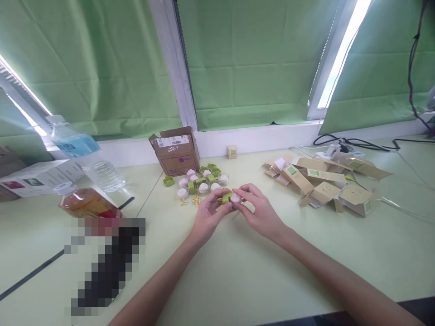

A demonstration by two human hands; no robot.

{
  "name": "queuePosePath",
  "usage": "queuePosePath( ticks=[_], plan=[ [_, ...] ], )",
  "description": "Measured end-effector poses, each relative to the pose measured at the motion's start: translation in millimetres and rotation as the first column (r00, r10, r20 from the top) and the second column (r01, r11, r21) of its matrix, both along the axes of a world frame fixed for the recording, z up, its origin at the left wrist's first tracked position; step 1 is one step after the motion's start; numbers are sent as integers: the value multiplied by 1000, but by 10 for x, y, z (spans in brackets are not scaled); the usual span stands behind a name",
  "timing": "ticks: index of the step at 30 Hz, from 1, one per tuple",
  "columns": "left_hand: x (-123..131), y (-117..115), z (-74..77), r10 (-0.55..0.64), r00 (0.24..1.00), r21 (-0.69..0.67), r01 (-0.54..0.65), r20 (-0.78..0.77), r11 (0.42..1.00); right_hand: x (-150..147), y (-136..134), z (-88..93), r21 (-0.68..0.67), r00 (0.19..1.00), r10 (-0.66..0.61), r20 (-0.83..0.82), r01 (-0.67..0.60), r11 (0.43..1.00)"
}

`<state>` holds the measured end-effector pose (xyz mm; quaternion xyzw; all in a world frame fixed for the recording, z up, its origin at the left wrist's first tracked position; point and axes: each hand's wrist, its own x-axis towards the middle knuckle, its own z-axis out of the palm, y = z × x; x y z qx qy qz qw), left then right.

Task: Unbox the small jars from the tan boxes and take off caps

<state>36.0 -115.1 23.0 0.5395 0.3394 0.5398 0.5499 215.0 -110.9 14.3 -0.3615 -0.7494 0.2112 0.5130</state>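
Near the middle of the table, my left hand point(211, 212) pinches a small green piece point(227, 197). My right hand point(258, 209) has its fingers closed on a small round white item point(235, 198), which touches the green piece. Just beyond my hands lies a group of similar white items in clear cases point(203, 188), mixed with green pieces point(168, 181). Several small yellowish rings point(196, 201) rest on the table at the near side of the group.
An open brown carton point(180, 158) stands behind the group. Flattened small boxes point(324, 192) are piled at the right, with black cables point(370, 146) behind. A small upright box point(232, 152) is near the wall. Two bottles point(102, 172) point(84, 203) stand left on the table point(217, 280).
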Motion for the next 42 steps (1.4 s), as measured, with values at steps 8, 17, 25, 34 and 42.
queuePosePath(
  ticks=[8, 17, 25, 34, 42],
  plan=[
    [-31, 18, -51, 5, 1000, 58, -4, -25, 998, 76, 48, 66, -158, 996, 49, -78, -61, 986],
    [-38, 96, -77, -14, 999, 103, 19, -48, 995, 62, 92, 16, -186, 989, 66, -132, -90, 978],
    [-33, 103, -100, -31, 998, 107, 37, -60, 994, 113, 125, 21, -292, 978, 137, -159, -180, 939],
    [9, 75, -109, -29, 1000, 42, 29, 5, 999, 42, 108, -14, -222, 975, 87, -203, -132, 966],
    [-7, 89, -140, -43, 999, 71, 45, -22, 996, 113, 96, 61, -292, 988, 141, -63, -153, 944]
  ],
)
